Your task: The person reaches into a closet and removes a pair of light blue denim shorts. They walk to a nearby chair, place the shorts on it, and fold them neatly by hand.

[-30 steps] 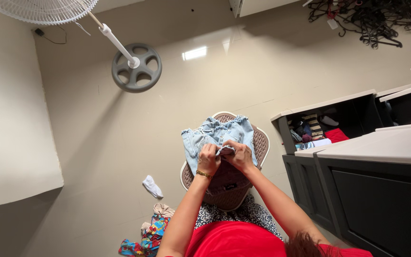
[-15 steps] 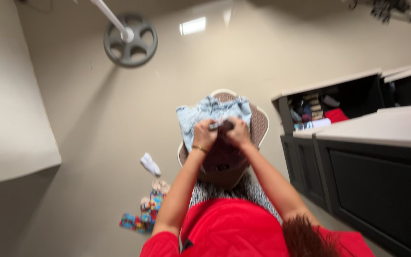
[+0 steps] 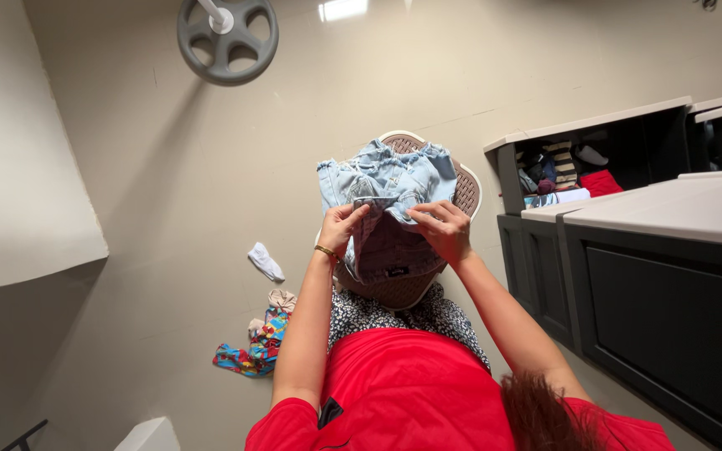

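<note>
Behind denim shorts [image 3: 386, 179], basket [image 3: 465, 188] mostly hidden; contents seemingly unreadable.

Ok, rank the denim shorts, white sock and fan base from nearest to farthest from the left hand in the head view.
1. Denim shorts: in the left hand's grip.
2. White sock: on the floor, to its left.
3. Fan base: far up the floor, top of view.

shorts [image 3: 388, 177] lay on the basket [image 3: 465, 190], which stood between the sock [image 3: 266, 262] (left, on the floor) and the cabinet [image 3: 645, 276] right; fan base [image 3: 227, 40] beyond.

Both hands [image 3: 394, 227] gripping denim shorts [image 3: 386, 179]
</note>
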